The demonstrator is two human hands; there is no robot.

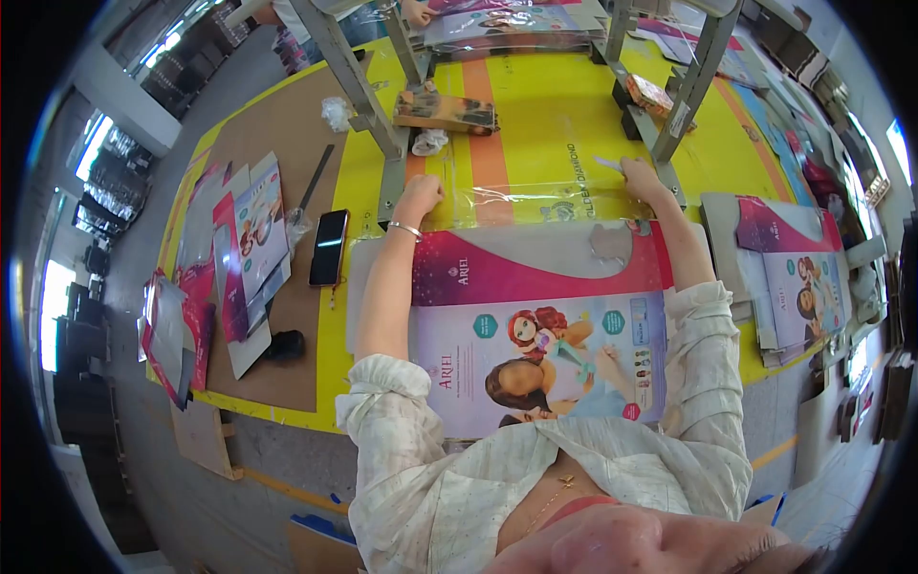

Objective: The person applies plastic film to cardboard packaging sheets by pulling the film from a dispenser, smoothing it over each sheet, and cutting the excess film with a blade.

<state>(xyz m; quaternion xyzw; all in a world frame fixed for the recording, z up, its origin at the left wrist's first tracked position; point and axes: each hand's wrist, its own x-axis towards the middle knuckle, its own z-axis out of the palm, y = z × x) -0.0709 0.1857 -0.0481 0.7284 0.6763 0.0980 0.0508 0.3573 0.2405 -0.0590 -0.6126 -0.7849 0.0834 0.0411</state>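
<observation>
My left hand [421,197] is closed at the left end of a sheet of clear plastic film [516,199], beside a metal frame leg. My right hand [644,180] pinches near the film's other end, by the right leg; a small pale strip [608,164] sticks out from its fingers, its kind unclear. Between my forearms lies a flat printed cardboard sheet [574,325] marked "ARIEL", pink above and pale below, with a grey cut-out area at the top. Glossy clear film seems to cover its upper part.
A metal frame [352,81] stands over the yellow table [535,86]. Tape-wrapped blocks [445,112] sit near its legs. Printed sheets are stacked left [253,239] and right [798,277]. A phone [329,249] lies left. Across the table is another person's hand [416,13].
</observation>
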